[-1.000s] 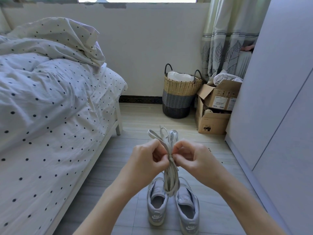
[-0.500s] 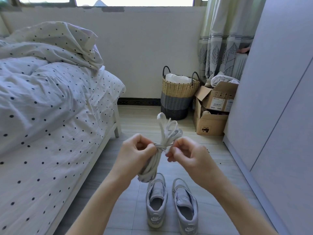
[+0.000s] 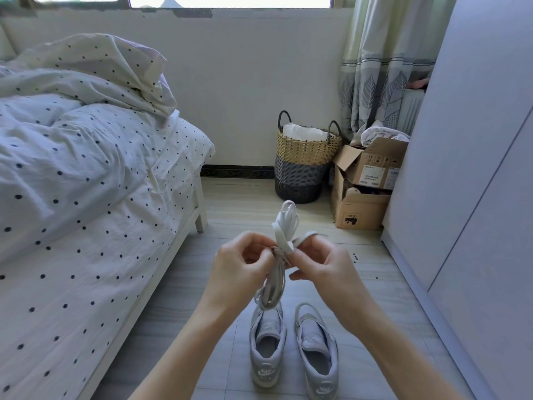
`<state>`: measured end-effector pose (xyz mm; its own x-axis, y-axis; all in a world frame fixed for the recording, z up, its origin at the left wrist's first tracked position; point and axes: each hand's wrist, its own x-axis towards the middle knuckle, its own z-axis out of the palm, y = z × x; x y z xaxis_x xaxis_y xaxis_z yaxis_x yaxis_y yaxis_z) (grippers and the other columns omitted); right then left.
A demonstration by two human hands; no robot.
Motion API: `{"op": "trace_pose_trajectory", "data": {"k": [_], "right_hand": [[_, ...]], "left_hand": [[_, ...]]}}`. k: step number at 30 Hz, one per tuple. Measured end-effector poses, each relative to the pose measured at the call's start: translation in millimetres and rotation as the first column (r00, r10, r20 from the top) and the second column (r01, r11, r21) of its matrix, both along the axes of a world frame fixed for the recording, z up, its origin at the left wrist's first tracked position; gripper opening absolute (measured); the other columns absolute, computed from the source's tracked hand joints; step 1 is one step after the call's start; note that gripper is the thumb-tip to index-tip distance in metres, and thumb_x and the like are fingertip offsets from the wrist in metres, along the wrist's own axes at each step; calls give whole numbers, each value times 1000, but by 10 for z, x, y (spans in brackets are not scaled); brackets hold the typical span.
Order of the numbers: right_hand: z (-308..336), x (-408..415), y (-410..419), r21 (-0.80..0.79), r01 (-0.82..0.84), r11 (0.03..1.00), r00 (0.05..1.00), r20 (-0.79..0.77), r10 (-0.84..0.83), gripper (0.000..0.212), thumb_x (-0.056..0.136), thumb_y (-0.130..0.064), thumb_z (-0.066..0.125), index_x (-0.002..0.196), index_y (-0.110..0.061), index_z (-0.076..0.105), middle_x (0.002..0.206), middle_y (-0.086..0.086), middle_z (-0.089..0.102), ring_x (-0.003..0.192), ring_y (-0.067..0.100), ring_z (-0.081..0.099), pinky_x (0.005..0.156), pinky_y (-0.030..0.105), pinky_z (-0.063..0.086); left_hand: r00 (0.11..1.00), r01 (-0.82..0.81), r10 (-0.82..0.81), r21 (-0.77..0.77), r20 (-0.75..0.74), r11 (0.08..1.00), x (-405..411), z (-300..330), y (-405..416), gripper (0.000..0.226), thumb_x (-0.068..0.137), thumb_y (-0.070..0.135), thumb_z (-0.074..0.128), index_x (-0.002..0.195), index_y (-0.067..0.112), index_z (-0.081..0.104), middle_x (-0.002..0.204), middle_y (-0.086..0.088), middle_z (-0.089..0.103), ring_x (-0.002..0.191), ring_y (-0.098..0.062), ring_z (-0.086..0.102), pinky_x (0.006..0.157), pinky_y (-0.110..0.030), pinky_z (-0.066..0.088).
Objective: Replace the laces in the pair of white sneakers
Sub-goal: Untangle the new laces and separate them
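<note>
Pinching knotted lace bundle [image 3: 278, 261] between left hand [image 3: 240, 268] and right hand [image 3: 323, 269], held above unlaced sneakers [image 3: 294, 350] on floor [image 3: 230, 209]. Current step, judged: untying bundle. Next: freeing one lace end for threading.

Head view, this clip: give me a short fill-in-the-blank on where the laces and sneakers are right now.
1. The bundle of laces is held by ____ hands, left hand and right hand.
2. The two sneakers stand on the ____.
3. The sneakers have no ____ threaded in them.
4. The woven basket stands left of the cardboard ____.

Missing words: both; floor; laces; boxes
</note>
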<state>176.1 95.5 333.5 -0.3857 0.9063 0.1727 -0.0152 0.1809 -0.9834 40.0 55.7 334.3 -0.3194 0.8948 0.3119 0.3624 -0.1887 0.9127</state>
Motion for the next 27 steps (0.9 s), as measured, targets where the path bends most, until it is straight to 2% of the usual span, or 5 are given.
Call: {"op": "trace_pose_trajectory", "data": {"k": [8,16,19,23,27], "right_hand": [[-78,-100,4,-379,7,925,988,-142,-66,20,94,-9,51,97,8,60,89,19,72,86,32,70,79,38,56],[-50,-121,-28,-274,45,961,999,23,-40,13,82,-15,69,89,-6,65,84,9,73,81,20,70,71,29,53],[-61,-106,16,-402,56,914,992,-83,-97,16,84,-10,63,94,3,66,85,14,73,79,24,69,80,37,53],[-56,-88,57,-535,4,845,959,-236,-154,12,86,-5,55,91,2,63,76,12,69,66,18,64,70,30,49],[-67,-55,76,-521,-64,851,951,-289,-106,8,87,-1,50,87,-5,57,71,7,65,63,15,64,66,30,50]], "left_hand": [[963,-11,60,-184,262,983,64,-53,33,11,85,2,58,78,8,65,66,-1,68,54,-2,60,54,-17,49],[907,76,19,-208,421,975,-40,-40,25,6,86,4,60,86,0,65,73,-10,68,65,-16,64,66,-26,54],[848,86,54,-239,527,967,-2,-34,31,7,86,0,58,80,2,60,66,-8,65,57,-15,60,59,-26,51],[849,49,113,-289,517,956,27,-81,57,14,85,-1,58,78,10,53,76,-12,62,60,-18,57,53,-27,45],[826,78,87,-265,557,961,18,-84,75,13,87,1,57,98,8,54,86,-13,66,69,-19,64,60,-27,50]]}}
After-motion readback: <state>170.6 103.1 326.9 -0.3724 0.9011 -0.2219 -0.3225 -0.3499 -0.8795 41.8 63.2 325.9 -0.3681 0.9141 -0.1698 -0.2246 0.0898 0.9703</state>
